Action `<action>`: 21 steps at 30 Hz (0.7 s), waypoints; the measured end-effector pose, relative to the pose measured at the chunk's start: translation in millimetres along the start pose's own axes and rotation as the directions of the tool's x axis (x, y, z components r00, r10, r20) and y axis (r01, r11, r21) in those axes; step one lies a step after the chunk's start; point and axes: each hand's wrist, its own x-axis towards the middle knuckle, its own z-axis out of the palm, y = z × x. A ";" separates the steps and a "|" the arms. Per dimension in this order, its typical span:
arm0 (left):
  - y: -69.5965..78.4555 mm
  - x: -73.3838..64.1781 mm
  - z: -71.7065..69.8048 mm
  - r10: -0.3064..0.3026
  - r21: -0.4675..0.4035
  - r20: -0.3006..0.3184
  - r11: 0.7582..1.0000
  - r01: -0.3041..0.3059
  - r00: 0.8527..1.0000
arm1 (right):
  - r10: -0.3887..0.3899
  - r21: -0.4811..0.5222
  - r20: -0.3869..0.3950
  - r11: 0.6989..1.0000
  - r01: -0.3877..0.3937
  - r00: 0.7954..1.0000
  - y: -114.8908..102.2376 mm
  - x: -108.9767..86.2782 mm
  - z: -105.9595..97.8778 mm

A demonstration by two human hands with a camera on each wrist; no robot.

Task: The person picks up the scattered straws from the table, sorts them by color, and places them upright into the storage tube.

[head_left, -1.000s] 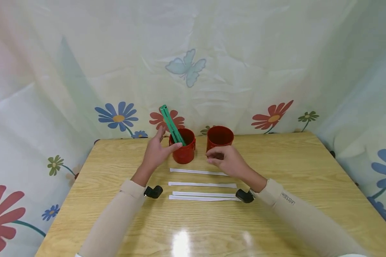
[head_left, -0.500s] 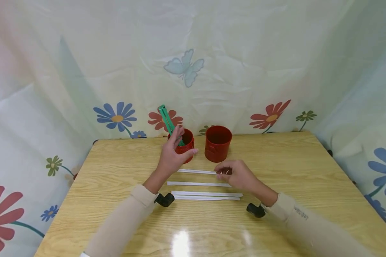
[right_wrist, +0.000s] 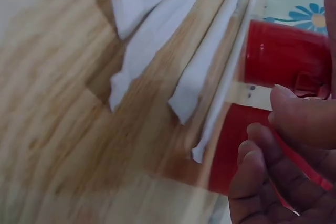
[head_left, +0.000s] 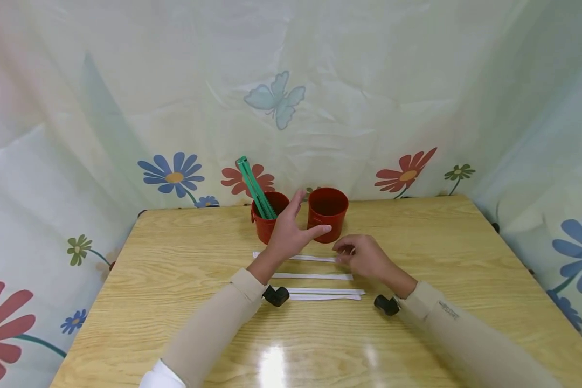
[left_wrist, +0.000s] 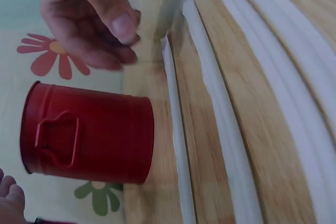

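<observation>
My left hand [head_left: 291, 231] reaches over the table with thumb and fingers spread, overlapping the gap between two red buckets in the head view. Its thumb tip lies in front of the right bucket [head_left: 338, 218]. My right hand [head_left: 364, 258], fingers loosely curled and nothing seen between them, is close to the right end of the farthest white paper-wrapped stick [head_left: 315, 258]. That stick's end lies just short of the fingertips [right_wrist: 252, 163] in the right wrist view. In the left bucket [head_left: 263, 229], slim green sticks [head_left: 253, 183] lean out to the left.
More white wrapped sticks lie in rows nearer me: a single one [head_left: 315, 276] and a close pair [head_left: 325, 295], partly hidden by my left wrist. The wooden table [head_left: 417, 231] ends at a flowered curtain [head_left: 368, 108] behind the buckets.
My left hand has moved right, from beside the left bucket to in front of the gap between the buckets. My right hand has drawn away from the right bucket, down and to the right.
</observation>
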 end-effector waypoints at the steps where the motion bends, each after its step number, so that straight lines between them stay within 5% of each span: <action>1: 0.3 2.9 3.3 -0.004 0.014 -0.003 1.000 0.004 1.000 | 0.002 -0.012 0.005 1.000 -0.002 1.000 2.3 2.1 1.4; 8: 3.5 22.6 19.9 -0.063 0.046 -0.024 0.997 0.064 0.998 | 0.031 -0.111 0.038 0.993 -0.026 0.999 11.3 15.7 12.7; 21: 1.6 36.7 26.2 -0.153 0.014 -0.017 0.988 0.153 0.988 | -0.078 -0.224 0.177 0.968 0.118 0.981 7.6 22.0 19.5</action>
